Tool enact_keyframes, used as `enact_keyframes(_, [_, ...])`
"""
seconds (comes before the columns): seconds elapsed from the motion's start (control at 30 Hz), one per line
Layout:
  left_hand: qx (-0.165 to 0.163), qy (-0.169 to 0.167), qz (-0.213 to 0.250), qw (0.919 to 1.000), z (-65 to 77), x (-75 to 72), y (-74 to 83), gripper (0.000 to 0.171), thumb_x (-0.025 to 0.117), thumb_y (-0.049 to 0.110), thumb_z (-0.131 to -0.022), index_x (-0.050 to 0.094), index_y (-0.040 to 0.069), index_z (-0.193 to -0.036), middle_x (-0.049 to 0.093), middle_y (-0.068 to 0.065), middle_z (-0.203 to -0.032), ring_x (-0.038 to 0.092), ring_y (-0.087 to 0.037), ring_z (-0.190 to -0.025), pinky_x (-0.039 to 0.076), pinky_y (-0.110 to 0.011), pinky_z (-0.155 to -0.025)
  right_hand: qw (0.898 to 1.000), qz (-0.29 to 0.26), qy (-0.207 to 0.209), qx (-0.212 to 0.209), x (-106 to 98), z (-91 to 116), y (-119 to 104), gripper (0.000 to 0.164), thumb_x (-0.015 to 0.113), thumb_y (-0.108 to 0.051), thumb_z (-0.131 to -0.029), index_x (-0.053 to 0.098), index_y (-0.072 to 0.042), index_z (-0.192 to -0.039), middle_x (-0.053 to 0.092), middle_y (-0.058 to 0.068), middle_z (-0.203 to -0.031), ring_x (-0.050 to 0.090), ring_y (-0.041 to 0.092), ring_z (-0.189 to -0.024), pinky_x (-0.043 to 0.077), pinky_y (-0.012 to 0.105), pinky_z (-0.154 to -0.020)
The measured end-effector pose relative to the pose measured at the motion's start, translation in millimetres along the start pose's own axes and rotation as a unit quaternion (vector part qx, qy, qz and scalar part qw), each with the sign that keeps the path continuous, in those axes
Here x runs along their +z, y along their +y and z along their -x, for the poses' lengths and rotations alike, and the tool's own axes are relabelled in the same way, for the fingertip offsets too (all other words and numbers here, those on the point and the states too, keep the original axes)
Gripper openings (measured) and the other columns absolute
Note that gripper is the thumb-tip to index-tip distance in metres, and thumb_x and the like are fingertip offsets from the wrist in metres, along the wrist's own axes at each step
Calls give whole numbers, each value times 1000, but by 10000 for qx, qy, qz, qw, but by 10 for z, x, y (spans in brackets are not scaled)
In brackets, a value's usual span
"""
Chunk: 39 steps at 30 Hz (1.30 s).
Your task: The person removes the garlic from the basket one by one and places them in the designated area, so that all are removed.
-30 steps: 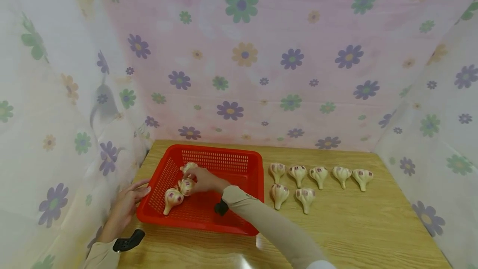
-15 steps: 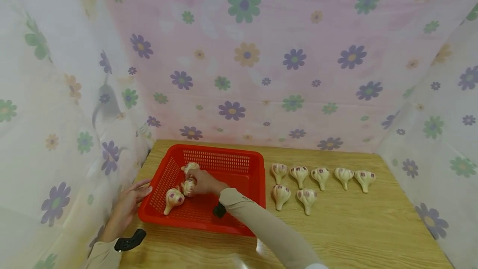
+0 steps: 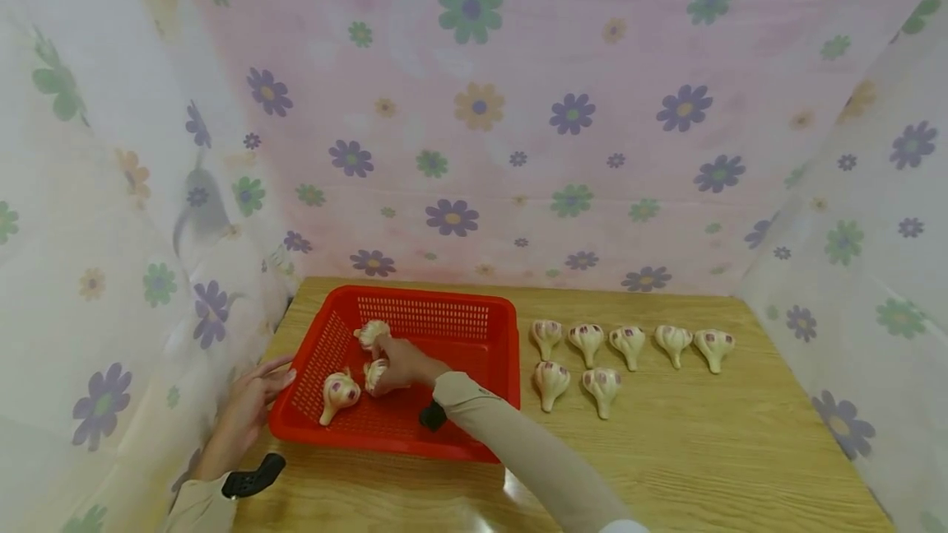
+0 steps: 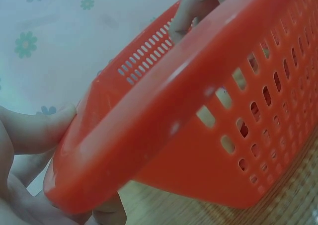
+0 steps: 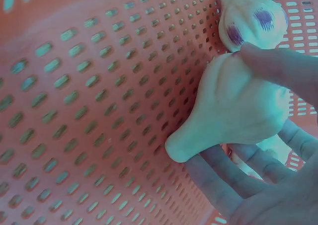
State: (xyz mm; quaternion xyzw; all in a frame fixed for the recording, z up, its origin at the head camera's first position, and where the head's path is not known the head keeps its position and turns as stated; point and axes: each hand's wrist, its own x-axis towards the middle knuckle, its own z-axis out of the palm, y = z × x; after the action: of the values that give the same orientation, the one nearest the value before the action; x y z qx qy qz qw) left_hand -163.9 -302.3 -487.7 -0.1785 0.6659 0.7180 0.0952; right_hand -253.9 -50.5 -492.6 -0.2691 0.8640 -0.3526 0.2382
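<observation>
A red plastic basket (image 3: 429, 294) with slotted walls stands on the table's left part. My right hand (image 3: 406, 364) reaches inside and holds a garlic bulb (image 5: 233, 101), thumb on top and fingers underneath, its stem pointing towards the slotted surface in the right wrist view. Two more bulbs lie in the basket: one garlic bulb (image 3: 341, 391) to the left of the held one, another garlic bulb (image 3: 372, 333) behind it. At the basket's left end, my left hand (image 3: 252, 397) grips the rim (image 4: 149, 111), thumb above and fingers below.
Right of the basket, several garlic bulbs (image 3: 628, 344) form a back row on the wooden table (image 3: 704, 451). Two more bulbs (image 3: 551, 383) make a shorter row in front. Flowered cloth (image 3: 518, 212) hangs behind and along both sides.
The bulb in my right hand has turned, so its purple marks no longer face the head camera, and shifted slightly right. My left hand stays at the rim.
</observation>
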Motion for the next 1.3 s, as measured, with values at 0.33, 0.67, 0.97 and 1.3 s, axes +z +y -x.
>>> enact_keyframes(0.33, [-123,-92,-28,9999,-17,-2,4,61,59,20,-93,30,8,-146,57,12,-107,61,-8,-94,50,-35,-87,9997,-201,-135,101,-194,167,140,40,82,-25,-72,58,-19,-104,55,-1,-110,51,13,-87,45,27,-72])
enact_keyframes(0.67, [-191,-161,-138,9996,8,-5,7,63,55,19,-96,23,8,-149,45,-4,-131,59,-9,-96,50,-36,-88,9984,-544,-51,-134,-453,457,122,40,82,-26,-72,57,-19,-102,55,-4,-98,49,16,-86,46,29,-70])
enact_keyframes(0.97, [-157,-230,20,9996,8,2,12,62,56,20,-95,25,7,-148,54,12,-111,60,-7,-95,50,-35,-88,9956,-838,172,-375,-657,640,134,39,81,-23,-72,58,-17,-102,56,2,-100,51,17,-87,48,30,-70])
enact_keyframes(1.3, [-18,-358,42,9993,1,-9,-2,61,57,20,-95,27,7,-146,58,15,-104,61,-8,-96,51,-32,-84,9893,-1348,397,-405,-821,784,170,38,82,-18,-71,60,-16,-102,56,6,-103,52,22,-92,50,39,-73])
